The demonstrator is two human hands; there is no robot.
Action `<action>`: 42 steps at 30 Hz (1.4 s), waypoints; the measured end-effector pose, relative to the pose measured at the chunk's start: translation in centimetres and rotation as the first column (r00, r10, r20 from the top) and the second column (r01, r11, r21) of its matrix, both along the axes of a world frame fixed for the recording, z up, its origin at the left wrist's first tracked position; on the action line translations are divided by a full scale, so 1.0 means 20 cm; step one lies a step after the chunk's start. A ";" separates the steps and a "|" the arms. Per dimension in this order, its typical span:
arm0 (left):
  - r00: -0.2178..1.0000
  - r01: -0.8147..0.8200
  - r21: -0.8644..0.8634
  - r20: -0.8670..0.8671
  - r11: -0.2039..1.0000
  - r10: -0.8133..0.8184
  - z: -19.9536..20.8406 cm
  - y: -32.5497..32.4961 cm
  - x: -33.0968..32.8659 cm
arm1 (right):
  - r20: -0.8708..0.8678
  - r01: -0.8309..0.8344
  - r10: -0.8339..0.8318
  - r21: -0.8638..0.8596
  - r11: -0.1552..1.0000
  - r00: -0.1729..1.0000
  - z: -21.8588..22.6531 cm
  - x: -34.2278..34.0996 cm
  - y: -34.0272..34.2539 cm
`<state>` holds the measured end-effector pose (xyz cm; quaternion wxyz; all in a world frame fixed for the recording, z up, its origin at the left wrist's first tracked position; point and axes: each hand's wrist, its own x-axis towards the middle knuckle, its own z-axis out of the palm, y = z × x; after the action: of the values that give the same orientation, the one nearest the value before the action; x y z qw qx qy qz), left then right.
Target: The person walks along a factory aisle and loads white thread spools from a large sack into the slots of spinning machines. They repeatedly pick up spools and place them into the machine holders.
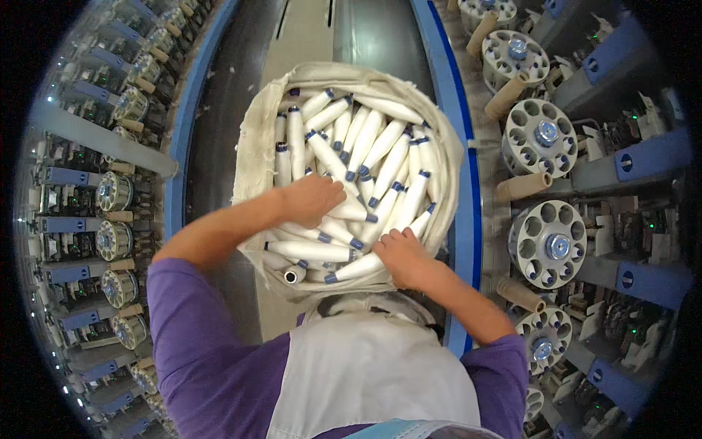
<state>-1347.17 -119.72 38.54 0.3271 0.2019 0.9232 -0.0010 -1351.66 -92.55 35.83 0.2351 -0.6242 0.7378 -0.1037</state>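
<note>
A large bin lined with cream cloth point(256, 157) stands in front of me, full of white yarn bobbins point(380, 150) with dark blue ends, lying in many directions. My left hand point(314, 199) reaches over the bin's left side with its fingers curled round a bobbin point(354, 211), whose blue end sticks out to the right. At the near right of the bin, my right hand point(406, 257) grips another bobbin point(360, 268), which slants down to the left. The undersides of both hands are hidden.
Winding machines run along both sides of the aisle. On the right, round bobbin magazines point(548, 245) and tan cone tubes point(523, 187) jut out close to my arm. Similar magazines point(115, 241) line the left. Blue rails point(175, 175) edge the aisle floor.
</note>
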 end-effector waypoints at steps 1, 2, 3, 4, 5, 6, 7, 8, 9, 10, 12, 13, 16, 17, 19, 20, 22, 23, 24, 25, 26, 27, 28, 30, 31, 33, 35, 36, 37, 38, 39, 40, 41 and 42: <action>0.996 0.042 0.033 0.072 0.999 -0.045 0.01 -0.03 -0.03 | 0.033 -0.032 0.031 0.040 0.999 0.999 -0.01 -0.01 -0.01; 0.994 0.085 0.110 0.058 0.990 -0.092 0.02 -0.05 -0.06 | 0.044 -0.060 0.056 0.098 0.993 0.997 -0.02 -0.02 -0.03; 0.990 0.130 0.129 0.037 0.983 -0.136 0.02 -0.07 -0.09 | -0.012 -0.046 0.046 0.041 0.998 0.999 -0.02 -0.02 -0.01; 0.980 0.191 0.245 0.001 0.950 -0.197 0.02 -0.07 -0.11 | -0.017 -0.068 0.069 0.036 0.997 0.998 -0.03 -0.02 -0.02; 0.966 0.254 0.299 -0.043 0.920 -0.253 0.01 -0.06 -0.13 | -0.040 -0.080 0.081 0.026 0.996 0.996 -0.02 -0.02 -0.03; 0.943 0.332 0.379 -0.128 0.864 -0.306 0.00 -0.04 -0.14 | -0.080 -0.086 0.084 -0.021 0.996 0.993 -0.02 -0.03 -0.03; 0.950 0.311 0.360 -0.142 0.880 -0.278 -0.01 -0.02 -0.15 | -0.088 -0.069 0.073 0.042 0.997 0.993 0.00 -0.03 -0.03; 0.967 0.255 0.284 -0.074 0.924 -0.244 -0.02 0.01 -0.16 | -0.110 -0.044 0.051 0.068 0.997 0.993 0.01 -0.03 -0.03; 0.975 0.215 0.175 0.016 0.961 -0.221 -0.04 0.05 -0.19 | -0.125 -0.029 0.040 0.088 0.996 0.991 0.04 -0.03 -0.02; 0.974 0.190 0.035 0.115 0.981 -0.193 -0.05 0.07 -0.21 | -0.113 0.030 -0.019 0.097 0.995 0.993 0.06 -0.04 0.00; 0.958 0.228 -0.034 0.184 0.973 -0.218 -0.09 0.13 -0.28 | -0.107 0.123 -0.108 0.139 0.983 0.988 0.12 -0.07 0.06; 0.935 0.255 -0.078 0.274 0.964 -0.225 -0.12 0.15 -0.32 | -0.102 0.190 -0.179 0.105 0.976 0.979 0.15 -0.10 0.11; 0.872 -0.006 -0.020 0.489 1.000 0.014 -0.16 0.15 -0.40 | -0.062 0.453 -0.450 0.058 0.889 0.891 0.21 -0.18 0.29; 0.892 -0.063 -0.034 0.446 0.997 0.072 -0.14 0.13 -0.41 | 0.016 0.571 -0.572 0.039 0.820 0.820 0.21 -0.21 0.35; 0.900 -0.195 -0.135 0.369 0.972 0.232 -0.07 0.08 -0.36 | 0.291 0.800 -0.763 -0.015 0.600 0.577 0.17 -0.21 0.47; 0.895 -0.269 -0.176 0.316 0.947 0.314 -0.03 0.06 -0.35 | 0.329 0.858 -0.812 0.008 0.514 0.483 0.12 -0.20 0.52; 0.840 -0.517 -0.053 0.163 0.854 0.518 0.11 0.04 -0.25 | 0.740 0.945 -0.667 0.151 0.290 0.086 0.00 -0.11 0.61; 0.641 -0.760 0.190 0.380 0.622 0.667 0.18 0.06 -0.18 | 0.840 0.949 -0.542 0.190 0.253 -0.023 -0.07 -0.04 0.64; 0.352 -0.936 0.230 0.578 0.267 0.736 0.21 0.11 -0.13 | 0.906 0.941 -0.403 0.240 0.240 -0.128 -0.15 0.01 0.66; 0.295 -0.941 0.337 0.790 0.021 0.538 0.21 0.21 -0.07 | 0.941 0.956 -0.311 0.204 0.213 -0.132 -0.21 0.07 0.67; 0.236 -0.922 0.326 0.901 -0.210 0.364 0.17 0.32 -0.03 | 0.942 0.968 -0.310 0.185 0.167 -0.127 -0.26 0.12 0.67; 0.254 -0.890 0.295 0.954 -0.348 0.161 0.10 0.45 -0.01 | 0.932 0.976 -0.328 0.194 0.100 -0.152 -0.29 0.16 0.65; 0.276 -0.904 0.236 0.959 -0.357 -0.065 0.01 0.58 -0.04 | 0.965 0.994 -0.247 0.100 0.050 -0.085 -0.32 0.21 0.61; 0.283 -0.902 0.154 0.917 -0.403 -0.282 -0.21 0.82 -0.11 | 0.792 0.986 -0.592 -0.160 0.036 0.150 -0.32 0.27 0.56; 0.361 -0.883 0.237 0.894 -0.405 -0.264 -0.31 0.91 -0.16 | 0.565 0.928 -0.768 -0.360 0.101 0.303 -0.29 0.27 0.56; 0.216 -0.873 0.109 0.961 -0.476 -0.175 -0.46 1.01 -0.20 | 0.372 0.793 -0.824 -0.592 0.144 0.428 -0.26 0.27 0.60; 0.168 -0.908 -0.012 0.905 -0.418 -0.390 -0.55 1.04 -0.27 | 0.701 0.941 -0.638 -0.311 0.131 0.320 -0.26 0.24 0.73; 0.146 -0.929 -0.038 0.877 -0.368 -0.457 -0.57 1.03 -0.28 | 0.844 0.976 -0.501 -0.110 0.186 0.191 -0.27 0.20 0.82; 0.102 -0.960 -0.054 0.848 -0.276 -0.519 -0.57 1.02 -0.28 | 0.793 0.966 -0.551 -0.200 0.167 0.259 -0.30 0.15 0.90; 0.021 -0.976 -0.101 0.837 -0.191 -0.547 -0.57 0.99 -0.28 | 0.736 0.973 -0.647 -0.224 0.045 0.199 -0.33 0.13 0.96; 0.019 -0.979 -0.091 0.853 -0.185 -0.522 -0.56 0.97 -0.26 | 0.670 0.961 -0.709 -0.273 0.038 0.219 -0.38 0.10 0.99; -0.016 -0.980 -0.109 0.875 -0.165 -0.483 -0.55 0.94 -0.24 | 0.608 0.937 -0.758 -0.349 0.013 0.237 -0.43 0.09 1.00; -0.040 -0.983 -0.106 0.922 -0.151 -0.384 -0.54 0.92 -0.22 | 0.638 0.956 -0.719 -0.261 0.132 0.274 -0.48 0.06 1.01; -0.073 -0.984 -0.114 0.958 -0.135 -0.277 -0.52 0.91 -0.18 | 0.702 0.962 -0.658 -0.218 0.166 0.273 -0.51 0.05 0.99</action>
<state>-1350.78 -101.59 28.04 0.5091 -0.1862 0.2552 0.8006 -1350.65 -72.75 25.56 0.0801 -0.0966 0.7957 -0.5926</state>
